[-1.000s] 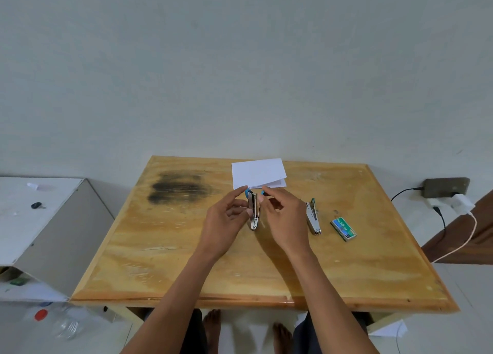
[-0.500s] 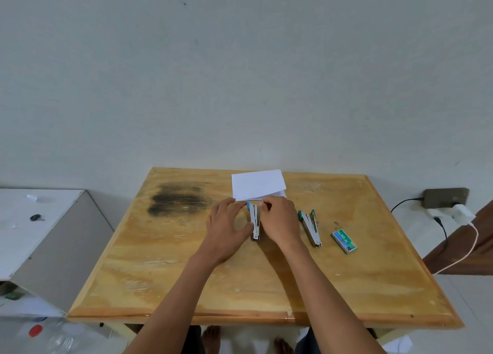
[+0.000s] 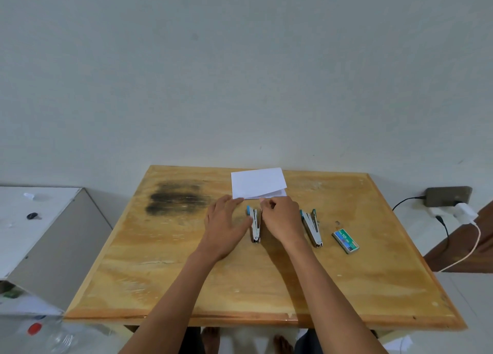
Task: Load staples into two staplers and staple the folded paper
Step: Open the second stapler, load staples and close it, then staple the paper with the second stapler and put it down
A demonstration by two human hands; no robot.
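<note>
The square wooden table is honey-yellow with paler streaky grain and an orange-brown rim; a sooty black smudge stains its far left part. The folded sheet of paper at the far edge is plain white. The small metal stapler on the left is silver with a light-blue end, the small metal stapler on the right silver with a teal-green end. The little cardboard staple box is green with a blue and white label. The wall is pale grey, the charger plug at right white.
</note>
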